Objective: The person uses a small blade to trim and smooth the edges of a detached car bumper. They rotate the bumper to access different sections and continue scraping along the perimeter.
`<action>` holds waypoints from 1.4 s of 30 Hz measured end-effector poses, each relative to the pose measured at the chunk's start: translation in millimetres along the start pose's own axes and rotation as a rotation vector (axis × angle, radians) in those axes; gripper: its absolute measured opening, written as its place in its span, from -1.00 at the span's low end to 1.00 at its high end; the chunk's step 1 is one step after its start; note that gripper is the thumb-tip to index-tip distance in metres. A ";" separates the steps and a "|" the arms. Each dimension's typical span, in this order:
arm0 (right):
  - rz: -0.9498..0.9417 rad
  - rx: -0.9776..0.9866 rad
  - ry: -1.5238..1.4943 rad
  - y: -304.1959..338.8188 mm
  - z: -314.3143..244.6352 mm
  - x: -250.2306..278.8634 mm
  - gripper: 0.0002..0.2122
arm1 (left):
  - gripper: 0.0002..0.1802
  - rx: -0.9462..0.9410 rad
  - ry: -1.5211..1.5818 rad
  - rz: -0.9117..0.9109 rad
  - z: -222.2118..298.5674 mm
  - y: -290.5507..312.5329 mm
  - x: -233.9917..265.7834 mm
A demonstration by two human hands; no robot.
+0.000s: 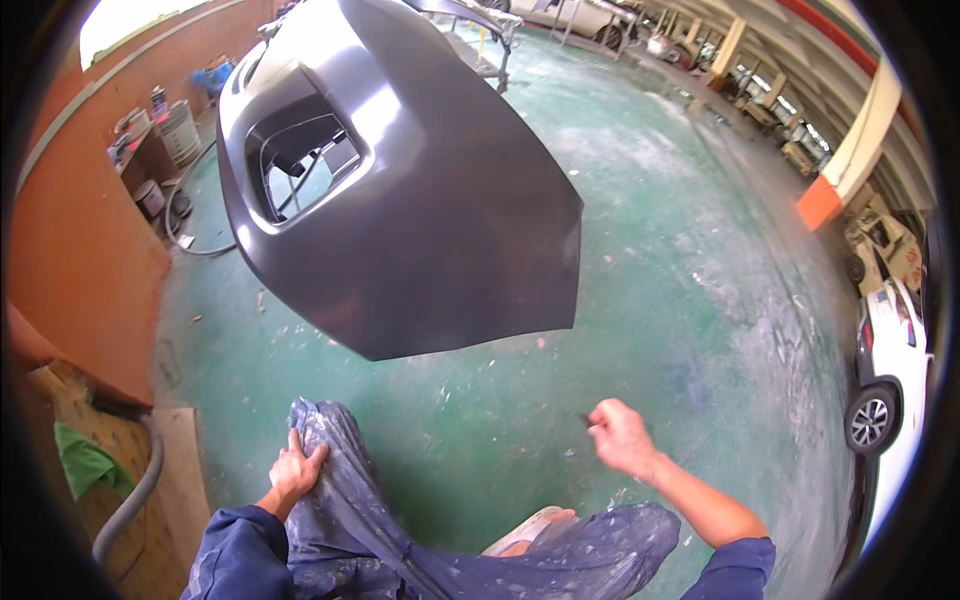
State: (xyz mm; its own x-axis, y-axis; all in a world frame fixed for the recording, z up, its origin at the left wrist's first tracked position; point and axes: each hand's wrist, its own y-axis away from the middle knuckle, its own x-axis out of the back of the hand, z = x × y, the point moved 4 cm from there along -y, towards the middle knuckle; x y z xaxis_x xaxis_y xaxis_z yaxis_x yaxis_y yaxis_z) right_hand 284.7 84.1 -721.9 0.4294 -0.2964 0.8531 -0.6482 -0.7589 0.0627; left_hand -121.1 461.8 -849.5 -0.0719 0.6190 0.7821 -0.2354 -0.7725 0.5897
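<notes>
My left hand (292, 470) rests on my left knee with its fingers apart and nothing in it. Out over the floor to the right is my right hand (624, 442), its fingers closed around a small dark thing (587, 421) too blurred to name. Ahead of both hands, and touched by neither, stands a large dark grey car body panel (460, 230). The panel has a smooth, shiny surface, a pointed near edge and a framed opening at its left side. What holds the panel up is mostly hidden beneath it.
A green, scuffed floor (690, 330) spreads around the panel. Along the orange wall (90, 270) at left are buckets (180, 132), a hose (205, 250) and a green cloth (88, 460). A white car (895, 370) stands at far right, near a white-and-orange pillar (850, 160).
</notes>
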 end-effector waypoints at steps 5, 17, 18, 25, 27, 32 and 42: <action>0.070 -0.175 0.101 12.7 106.5 33.4 -0.87 | 0.19 0.117 0.059 -0.098 8.2 71.3 47.1; -0.200 -0.854 -0.533 235.7 16.5 196.1 -0.90 | 0.09 0.148 -0.217 -0.524 121.7 311.8 131.8; -0.124 -0.908 -0.713 225.3 16.2 219.1 -0.88 | 0.04 0.123 -0.171 -0.565 144.6 323.3 142.5; -0.076 -0.886 -1.338 9.8 -18.3 327.7 -0.90 | -0.48 -0.089 -0.127 -0.342 276.6 315.1 197.5; -0.151 -0.847 -1.386 -60.8 -35.2 322.8 -0.91 | -0.53 -0.123 0.055 -0.188 316.2 298.7 214.1; -0.341 -0.752 -1.422 -194.8 -81.9 254.8 -0.93 | -0.73 -0.135 0.285 -0.077 394.3 212.4 244.3; -0.386 -0.535 -1.207 -346.6 -117.3 211.5 -0.90 | 0.07 -0.323 0.045 0.907 511.1 95.7 369.1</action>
State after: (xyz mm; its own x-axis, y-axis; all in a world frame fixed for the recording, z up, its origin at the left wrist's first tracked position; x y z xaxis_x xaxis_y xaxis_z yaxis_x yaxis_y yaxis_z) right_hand 526.5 352.5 -502.5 0.7326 -0.6435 -0.2216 -0.4066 -0.6749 0.6158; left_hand 325.2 543.9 -401.5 -0.3937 -0.1847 0.9005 -0.3269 -0.8875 -0.3249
